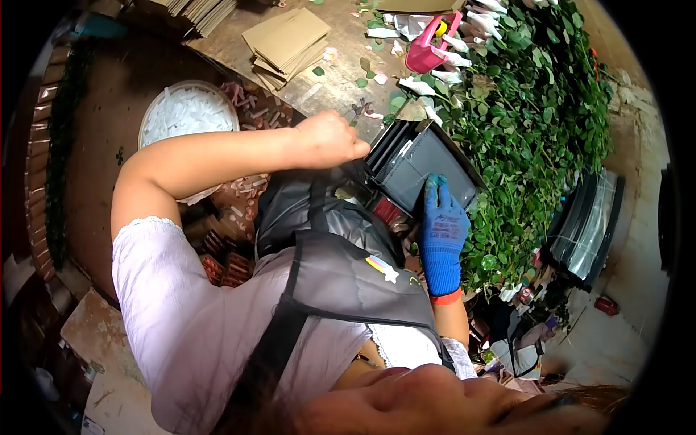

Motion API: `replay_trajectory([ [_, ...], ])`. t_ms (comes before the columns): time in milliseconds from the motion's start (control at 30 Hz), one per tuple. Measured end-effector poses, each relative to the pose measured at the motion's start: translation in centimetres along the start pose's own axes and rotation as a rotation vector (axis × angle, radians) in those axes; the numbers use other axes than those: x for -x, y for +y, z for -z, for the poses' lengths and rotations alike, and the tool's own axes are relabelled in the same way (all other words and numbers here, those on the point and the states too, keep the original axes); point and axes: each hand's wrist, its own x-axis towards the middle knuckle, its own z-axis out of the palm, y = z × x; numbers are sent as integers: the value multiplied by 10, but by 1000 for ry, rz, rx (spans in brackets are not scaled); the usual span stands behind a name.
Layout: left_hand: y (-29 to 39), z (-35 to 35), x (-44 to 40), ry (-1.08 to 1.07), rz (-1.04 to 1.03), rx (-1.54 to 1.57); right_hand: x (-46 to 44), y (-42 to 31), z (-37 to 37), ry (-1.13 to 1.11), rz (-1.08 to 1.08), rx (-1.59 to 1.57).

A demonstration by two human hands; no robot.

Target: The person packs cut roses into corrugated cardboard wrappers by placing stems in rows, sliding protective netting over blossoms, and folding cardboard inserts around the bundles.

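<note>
My bare left hand (326, 143) is closed in a fist at the left edge of a black, box-like frame (409, 163) with raised ridges. Whatever the fist may hold is hidden. In a blue knitted glove, my right hand (441, 217) lies with its fingers stretched out against the dark panel of the frame. The frame sits tilted in front of my grey apron (355, 279). Just to its right spreads a big heap of green leafy stems (522, 145), with white sleeved heads (453, 58) along the upper left of the heap.
A stack of brown cardboard sheets (286, 43) lies on the wooden table (348, 32). A pink plastic holder (431, 47) stands near the stems. White strips fill a round tub (188, 112) at left. Black trays (583, 228) lean at right.
</note>
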Motion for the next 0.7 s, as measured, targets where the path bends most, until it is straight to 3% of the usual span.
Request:
replay_trajectory([
  [33,-6,-2,-2,-42,-25,7,0,0,-1,1,-7,-17],
  [133,-39,-14,-16,309,-323,31,0,2,-5,13,3,-30],
  [167,-49,-17,-20,345,-332,50,0,2,-5,11,5,-37],
  [267,-66,-29,-28,303,16,-52,-1,0,-1,1,3,-49],
  [367,-69,-37,-53,349,162,-168,-2,-1,2,-19,-3,-45],
  [500,-82,-55,-85,309,-17,-43,-1,1,2,17,12,-66],
  [533,-88,-56,-90,145,21,-56,-1,1,-1,36,10,-81],
  [667,-83,-57,-84,2,197,-74,0,4,0,132,-2,-234],
  [700,-79,-56,-79,93,144,-90,2,7,0,162,-9,-287],
])
